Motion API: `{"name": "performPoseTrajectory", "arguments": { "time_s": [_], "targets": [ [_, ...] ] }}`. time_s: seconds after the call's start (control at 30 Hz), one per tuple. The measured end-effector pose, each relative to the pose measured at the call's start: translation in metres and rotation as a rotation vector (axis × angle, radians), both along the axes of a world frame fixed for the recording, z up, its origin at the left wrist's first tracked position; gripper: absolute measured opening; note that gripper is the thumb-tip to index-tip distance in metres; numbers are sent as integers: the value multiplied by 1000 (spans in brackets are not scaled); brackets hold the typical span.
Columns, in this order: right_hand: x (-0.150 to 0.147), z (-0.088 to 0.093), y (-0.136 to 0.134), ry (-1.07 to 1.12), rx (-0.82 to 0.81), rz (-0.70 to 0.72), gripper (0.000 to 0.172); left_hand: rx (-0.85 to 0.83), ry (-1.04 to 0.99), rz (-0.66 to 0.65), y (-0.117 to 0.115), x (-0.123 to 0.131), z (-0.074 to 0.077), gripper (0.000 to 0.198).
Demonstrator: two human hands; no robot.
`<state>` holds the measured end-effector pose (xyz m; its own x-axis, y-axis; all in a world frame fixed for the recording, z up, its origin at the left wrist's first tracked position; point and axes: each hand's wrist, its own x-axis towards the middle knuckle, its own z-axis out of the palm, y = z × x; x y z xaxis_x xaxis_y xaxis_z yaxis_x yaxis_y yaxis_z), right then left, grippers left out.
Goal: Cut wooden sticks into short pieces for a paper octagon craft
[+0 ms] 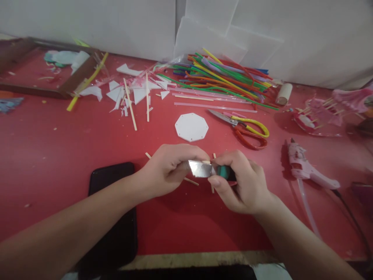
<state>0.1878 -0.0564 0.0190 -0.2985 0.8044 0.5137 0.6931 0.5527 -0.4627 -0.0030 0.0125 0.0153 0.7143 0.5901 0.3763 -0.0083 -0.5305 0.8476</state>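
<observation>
My right hand (243, 181) is closed round the green and dark handle of a utility knife (201, 169), its broad metal blade pointing left. Pinched in my left hand (166, 169) is a small wooden stick (206, 161), of which only a pale end shows just above the blade. The fingers of both hands nearly meet, and the rest of the stick is hidden. Beneath the hands lie several cut wooden sticks (191, 181), partly covered. Just beyond them, flat on the table, is a white octagonal piece (191, 127) with small holes near its edge.
Scissors (250, 130) with yellow and red handles lie behind my right hand. A pink glue gun (303, 161) is at the right, a black phone (122, 229) under my left forearm. Colourful pipe cleaners (227, 77), white scraps (142, 93) and a brown frame (61, 91) line the back.
</observation>
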Motion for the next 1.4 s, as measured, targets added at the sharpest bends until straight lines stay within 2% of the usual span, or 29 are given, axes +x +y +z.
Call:
{"name": "performPoseTrajectory", "arguments": {
  "time_s": [0.2,0.27,0.37,0.4,0.43,0.6,0.7,0.9,1.4],
  "targets": [
    [2,0,0,-5,58,16,13,-16,20,-61,-1,-3,5,22],
    [12,-2,4,-19,66,-97,15,3,14,-81,-3,-3,6,24],
    [29,-6,9,34,101,-418,13,7,-2,-122,-6,-2,7,28],
    [31,-6,9,65,92,-462,12,-8,2,-119,-6,-1,7,28],
    [31,-6,8,104,139,-457,15,-24,12,-104,-5,-1,7,27],
    [7,0,-2,20,42,-105,15,-65,52,-45,-1,-2,3,23],
    [-2,1,-3,7,12,-15,13,-31,54,-16,-1,-3,3,25],
    [-1,0,-2,22,-2,-20,14,31,45,19,-2,-1,3,25],
    [1,1,-2,7,-28,-17,15,46,15,-17,-1,-2,3,32]
  ]
}}
